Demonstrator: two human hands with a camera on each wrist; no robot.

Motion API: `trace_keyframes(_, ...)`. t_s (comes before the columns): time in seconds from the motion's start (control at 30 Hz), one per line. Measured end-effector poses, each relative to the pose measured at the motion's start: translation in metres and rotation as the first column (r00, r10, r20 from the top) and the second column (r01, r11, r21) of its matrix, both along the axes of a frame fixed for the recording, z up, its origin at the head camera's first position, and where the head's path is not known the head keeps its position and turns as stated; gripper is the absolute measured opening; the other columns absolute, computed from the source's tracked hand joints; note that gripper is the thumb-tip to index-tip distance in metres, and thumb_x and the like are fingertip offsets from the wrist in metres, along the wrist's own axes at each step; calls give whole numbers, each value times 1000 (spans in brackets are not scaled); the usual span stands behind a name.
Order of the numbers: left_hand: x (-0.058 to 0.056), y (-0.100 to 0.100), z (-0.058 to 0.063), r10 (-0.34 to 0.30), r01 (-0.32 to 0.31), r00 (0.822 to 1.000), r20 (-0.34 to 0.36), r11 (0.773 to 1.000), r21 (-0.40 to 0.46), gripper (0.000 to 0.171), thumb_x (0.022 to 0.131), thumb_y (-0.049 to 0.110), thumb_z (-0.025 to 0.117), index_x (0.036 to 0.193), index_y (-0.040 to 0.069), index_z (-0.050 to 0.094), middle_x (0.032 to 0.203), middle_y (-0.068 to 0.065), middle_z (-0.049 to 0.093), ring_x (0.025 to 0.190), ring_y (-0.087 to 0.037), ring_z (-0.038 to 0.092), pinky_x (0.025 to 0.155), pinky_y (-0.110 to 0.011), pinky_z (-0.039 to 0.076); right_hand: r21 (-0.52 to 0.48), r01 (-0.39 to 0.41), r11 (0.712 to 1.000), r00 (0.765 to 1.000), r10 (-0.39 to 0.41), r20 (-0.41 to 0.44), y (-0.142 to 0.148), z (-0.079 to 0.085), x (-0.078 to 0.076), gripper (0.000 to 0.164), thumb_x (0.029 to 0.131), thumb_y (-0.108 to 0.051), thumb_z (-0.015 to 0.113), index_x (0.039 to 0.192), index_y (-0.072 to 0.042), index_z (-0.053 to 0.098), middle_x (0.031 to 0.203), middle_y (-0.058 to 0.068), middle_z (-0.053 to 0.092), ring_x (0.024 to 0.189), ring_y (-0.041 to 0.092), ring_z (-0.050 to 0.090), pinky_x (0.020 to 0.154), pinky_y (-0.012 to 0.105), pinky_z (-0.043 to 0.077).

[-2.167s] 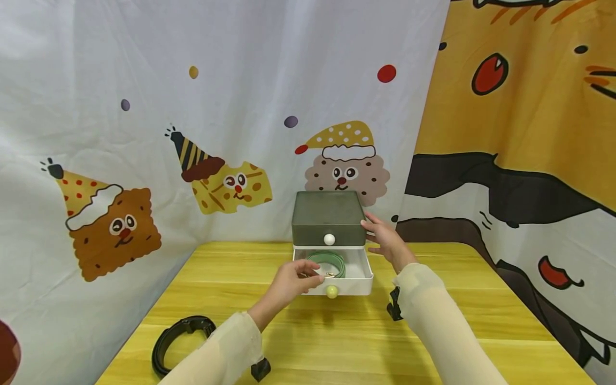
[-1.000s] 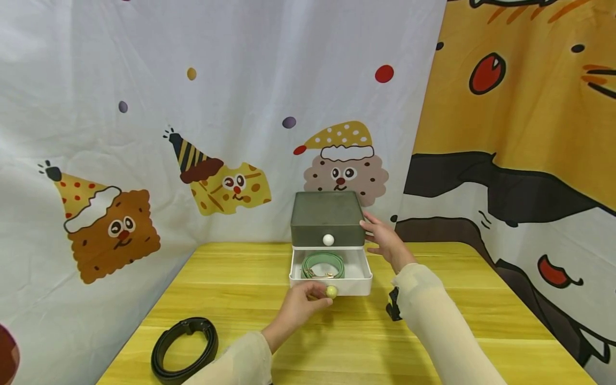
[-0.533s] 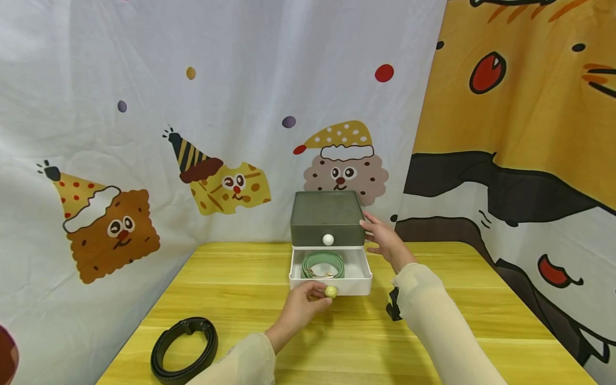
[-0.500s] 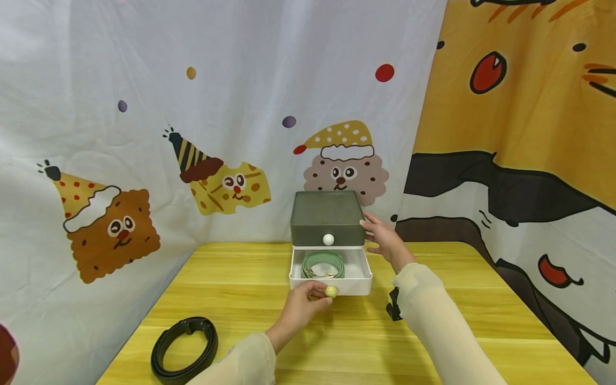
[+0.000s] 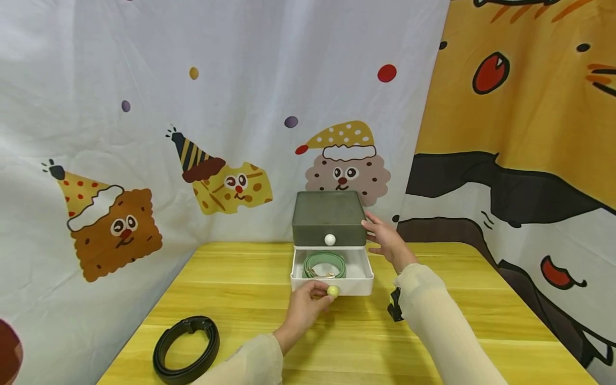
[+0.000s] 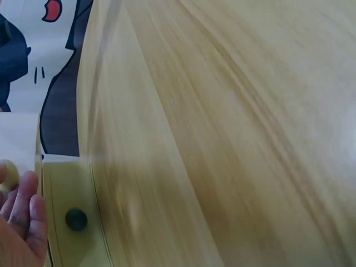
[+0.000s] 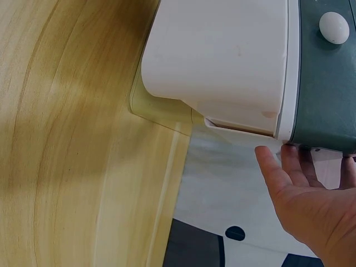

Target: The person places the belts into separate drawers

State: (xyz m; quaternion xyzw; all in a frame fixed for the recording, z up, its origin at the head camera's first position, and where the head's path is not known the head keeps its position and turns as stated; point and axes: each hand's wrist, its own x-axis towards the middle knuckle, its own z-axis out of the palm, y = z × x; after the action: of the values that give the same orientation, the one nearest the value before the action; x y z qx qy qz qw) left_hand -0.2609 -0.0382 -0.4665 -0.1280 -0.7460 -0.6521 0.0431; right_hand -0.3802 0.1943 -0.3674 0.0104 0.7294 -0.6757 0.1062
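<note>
A small drawer box (image 5: 327, 208) stands at the far side of the table, its dark green top drawer closed. Below that, a white drawer (image 5: 353, 287) is pulled out, with a coiled green belt (image 5: 310, 262) with a gold-coloured buckle inside. My left hand (image 5: 304, 310) pinches the round yellow knob (image 5: 333, 291) on this drawer's front; in the left wrist view its fingers (image 6: 25, 203) show beside the knob. With fingers extended, my right hand (image 5: 387, 240) touches the right side of the green drawer, as the right wrist view also shows, fingertips (image 7: 289, 153) at its lower edge.
A coiled black belt (image 5: 166, 350) lies on the wooden table (image 5: 240, 267) at the front left. A yellow-green bottom drawer (image 6: 72, 192) with a dark knob (image 6: 76, 219) sits under the white one. Behind the table hangs a cartoon-print curtain (image 5: 240, 69).
My left hand has left the green belt in the white drawer and moved down to the yellow knob, which it now pinches. The right hand and the drawer box stay in place.
</note>
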Motion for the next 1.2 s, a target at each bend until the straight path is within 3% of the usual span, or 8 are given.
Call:
trace_keyframes(0.1, 0, 3, -2, 19, -19, 1000, -2, 1000, 10, 19, 84, -5, 74, 100, -7, 65, 90, -16, 70, 73, -23, 67, 64, -40, 59, 1, -2, 1000, 1000, 2, 0, 0, 1, 1, 64, 106, -36, 46, 160, -32, 13, 165, 9, 13, 147, 38, 20, 112, 62, 24)
trace_keyframes(0.27, 0, 4, -2, 40, -40, 999, -2, 999, 16, 18, 84, -8, 73, 100, -10, 65, 90, -21, 69, 71, -36, 67, 66, -50, 57, -3, -5, 1000, 1000, 5, 2, 0, 1, -1, 64, 106, -36, 47, 160, -33, 13, 165, 9, 12, 147, 38, 20, 112, 62, 23)
trace_keyframes(0.33, 0, 3, -1, 47, -47, 999, 1, 999, 13, 17, 84, -6, 73, 100, -9, 66, 89, -18, 69, 72, -36, 67, 66, -47, 58, -5, -5, 1000, 1000, 5, 4, 0, 1, -1, 64, 106, -37, 47, 160, -33, 13, 165, 9, 12, 147, 38, 20, 112, 63, 23)
trace_keyframes(0.57, -3, 1, 0, 53, -54, 999, 10, 998, 34, 17, 83, 0, 77, 97, -3, 68, 86, -9, 70, 69, -22, 68, 61, -28, 57, -2, -15, 1000, 1000, 15, -3, -3, 1, -1, 64, 106, -36, 46, 160, -32, 12, 165, 9, 12, 147, 38, 20, 112, 63, 23)
trace_keyframes(0.73, -8, 1, 1, 67, -67, 998, 0, 997, 33, 16, 83, -1, 77, 96, -4, 68, 85, -10, 71, 63, -15, 64, 60, -27, 56, -2, -12, 1000, 1000, 12, -7, -5, 1, -1, 64, 106, -36, 46, 160, -33, 13, 165, 9, 14, 147, 38, 21, 112, 63, 23)
trace_keyframes(0.9, -13, 2, 2, 85, -85, 996, 1, 996, 28, 16, 83, -1, 77, 96, -4, 69, 85, -10, 71, 64, -15, 64, 62, -32, 58, -17, -1, 1000, 1000, 1, -3, -6, 0, -1, 64, 106, -35, 46, 160, -32, 13, 164, 10, 14, 147, 38, 21, 112, 64, 21)
trace_keyframes(1.03, -17, 5, 1, 84, -84, 996, 4, 996, 37, 17, 82, -2, 77, 96, -4, 69, 86, -12, 71, 65, -16, 65, 60, -29, 57, -15, -3, 1000, 1000, 3, -2, -4, 1, 0, 64, 106, -34, 45, 160, -31, 12, 165, 10, 14, 147, 39, 20, 112, 65, 19)
trace_keyframes(1.2, -22, 8, 0, 87, -87, 996, 4, 996, 35, 17, 82, -2, 78, 96, -4, 69, 85, -12, 71, 66, -14, 65, 60, -26, 56, 48, -29, 998, 999, 30, -19, -2, 6, 1, 63, 107, -32, 42, 161, -28, 9, 164, 14, 14, 146, 41, 21, 112, 65, 20)
